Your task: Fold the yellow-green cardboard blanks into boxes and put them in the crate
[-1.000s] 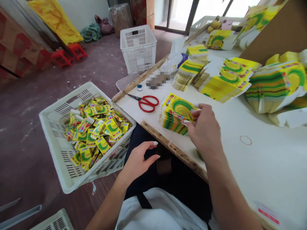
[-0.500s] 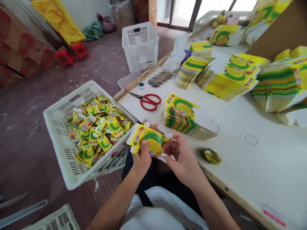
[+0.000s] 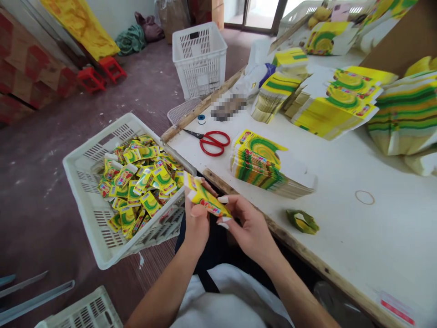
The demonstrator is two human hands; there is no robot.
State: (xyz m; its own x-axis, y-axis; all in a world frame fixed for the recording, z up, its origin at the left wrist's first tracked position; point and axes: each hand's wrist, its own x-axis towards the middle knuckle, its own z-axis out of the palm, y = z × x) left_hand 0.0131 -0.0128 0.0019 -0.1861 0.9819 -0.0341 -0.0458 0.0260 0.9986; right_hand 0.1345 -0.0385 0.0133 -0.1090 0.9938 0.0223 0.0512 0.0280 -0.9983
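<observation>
Between my two hands is a small yellow and green printed carton [image 3: 207, 199], turned so that a narrow printed side faces up. My left hand [image 3: 198, 223] grips its left part, thumb on the near side and fingers behind. At the right end, my right hand [image 3: 244, 223] pinches the carton between thumb and fingers. Just beyond on the table stands a stack of flat cartons [image 3: 259, 166] in the same print. To the left, a white plastic crate [image 3: 78, 196] holds a heap of small filled-out cartons [image 3: 139, 182].
Red-handled scissors [image 3: 213, 143] and a blue-topped spool [image 3: 201, 119] lie by the table's wooden edge [image 3: 239, 193]. A rubber band [image 3: 364, 197] and a green curled piece [image 3: 302, 222] lie to the right. More carton stacks [image 3: 334, 109] stand behind. Another white crate [image 3: 200, 59] is on the floor.
The carton has been tilted in my hands, from its broad printed face showing to its narrow side showing. My right hand has shifted slightly left with it.
</observation>
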